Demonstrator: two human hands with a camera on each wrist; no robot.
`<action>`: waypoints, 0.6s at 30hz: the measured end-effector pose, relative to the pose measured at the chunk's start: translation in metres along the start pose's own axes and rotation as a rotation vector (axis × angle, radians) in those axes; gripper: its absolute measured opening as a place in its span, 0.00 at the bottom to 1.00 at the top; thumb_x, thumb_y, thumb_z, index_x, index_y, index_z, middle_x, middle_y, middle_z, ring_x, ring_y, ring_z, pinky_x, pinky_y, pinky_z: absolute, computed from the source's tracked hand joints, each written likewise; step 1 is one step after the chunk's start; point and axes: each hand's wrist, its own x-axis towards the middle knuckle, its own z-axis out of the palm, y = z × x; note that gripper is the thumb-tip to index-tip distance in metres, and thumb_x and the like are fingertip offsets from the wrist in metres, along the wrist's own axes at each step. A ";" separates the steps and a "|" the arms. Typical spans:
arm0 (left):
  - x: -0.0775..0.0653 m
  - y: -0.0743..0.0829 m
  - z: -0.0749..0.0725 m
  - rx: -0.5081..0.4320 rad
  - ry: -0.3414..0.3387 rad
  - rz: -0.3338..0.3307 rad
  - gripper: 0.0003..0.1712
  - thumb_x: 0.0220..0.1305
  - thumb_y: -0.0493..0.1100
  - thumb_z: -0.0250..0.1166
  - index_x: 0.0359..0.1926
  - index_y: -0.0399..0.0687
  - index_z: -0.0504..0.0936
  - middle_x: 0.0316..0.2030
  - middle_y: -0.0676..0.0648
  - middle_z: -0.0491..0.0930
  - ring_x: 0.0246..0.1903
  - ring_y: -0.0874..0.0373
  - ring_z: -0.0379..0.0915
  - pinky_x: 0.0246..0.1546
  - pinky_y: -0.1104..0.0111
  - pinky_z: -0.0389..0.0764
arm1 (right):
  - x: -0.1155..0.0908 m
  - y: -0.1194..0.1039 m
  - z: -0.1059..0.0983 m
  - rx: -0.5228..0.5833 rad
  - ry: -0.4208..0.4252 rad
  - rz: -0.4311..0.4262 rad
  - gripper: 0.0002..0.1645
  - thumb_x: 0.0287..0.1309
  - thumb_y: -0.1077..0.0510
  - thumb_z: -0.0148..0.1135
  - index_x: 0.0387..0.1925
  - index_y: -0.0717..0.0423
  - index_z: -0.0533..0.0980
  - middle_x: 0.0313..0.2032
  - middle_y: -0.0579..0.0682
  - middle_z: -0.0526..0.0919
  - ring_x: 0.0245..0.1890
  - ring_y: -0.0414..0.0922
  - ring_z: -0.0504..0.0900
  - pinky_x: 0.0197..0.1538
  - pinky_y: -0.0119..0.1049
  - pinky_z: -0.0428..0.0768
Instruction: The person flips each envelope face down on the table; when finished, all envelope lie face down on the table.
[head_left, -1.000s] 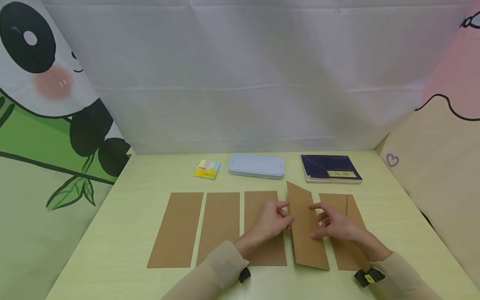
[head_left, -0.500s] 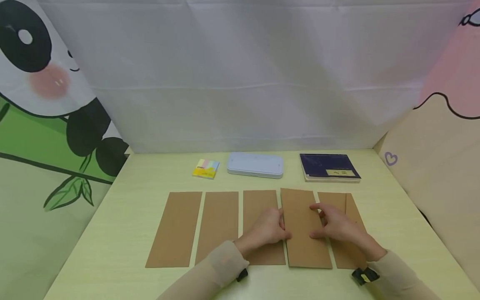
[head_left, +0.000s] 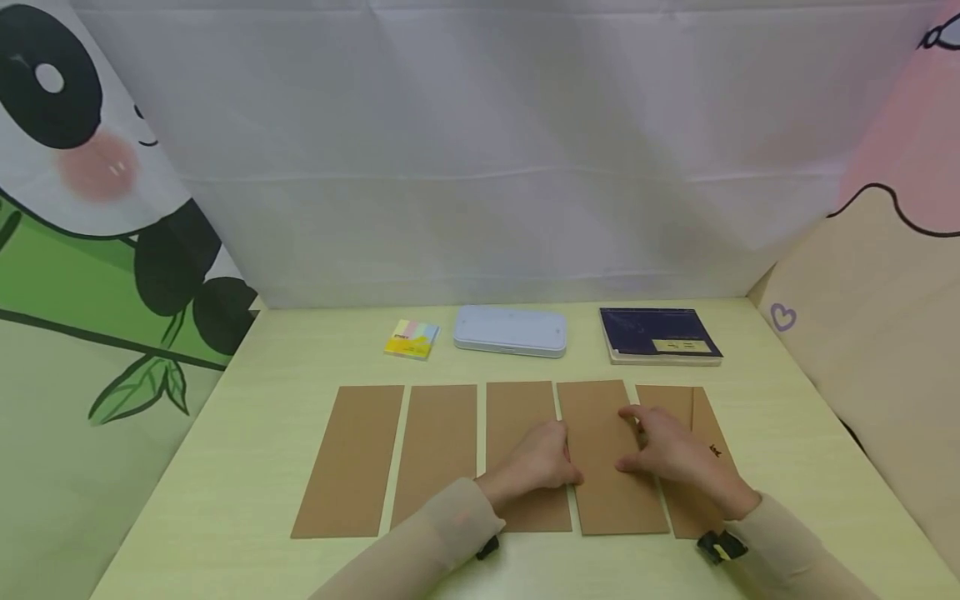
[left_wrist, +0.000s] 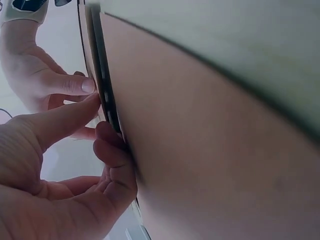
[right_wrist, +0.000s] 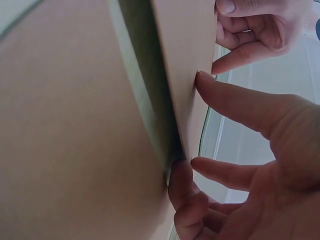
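Note:
A brown kraft envelope, fourth in a row, lies almost flat between both hands. My left hand holds its left long edge, thumb on top and fingers curled at the side. At the opposite edge my right hand pinches with the thumb on the upper face. In the right wrist view, one fingertip sits at the underside of that edge, beside a narrow gap. The rightmost envelope, partly under my right hand, shows a seam line and a small dark mark.
Three more brown envelopes lie side by side to the left, including the leftmost envelope. Behind the row are a sticky-note pack, a pale blue case and a dark blue book. A white cloth hangs at the table's back edge.
The fourth envelope was tilted up between the hands; it has come down nearly flat into line with the row. The hands have shifted only slightly, keeping to its two edges.

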 end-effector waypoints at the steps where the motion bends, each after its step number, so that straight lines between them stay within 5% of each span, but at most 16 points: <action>1: 0.001 0.000 0.000 0.004 0.000 0.000 0.20 0.41 0.39 0.78 0.22 0.44 0.71 0.15 0.52 0.73 0.14 0.61 0.68 0.15 0.71 0.69 | 0.000 0.000 0.000 -0.002 -0.002 0.006 0.48 0.37 0.51 0.80 0.59 0.64 0.69 0.43 0.57 0.74 0.39 0.51 0.71 0.40 0.46 0.74; 18: 0.005 0.002 -0.002 0.076 0.002 -0.003 0.24 0.37 0.43 0.81 0.26 0.43 0.72 0.20 0.51 0.71 0.19 0.59 0.66 0.20 0.70 0.70 | 0.003 0.000 0.003 -0.054 0.006 0.038 0.47 0.37 0.50 0.80 0.59 0.61 0.70 0.42 0.55 0.73 0.37 0.49 0.69 0.37 0.43 0.71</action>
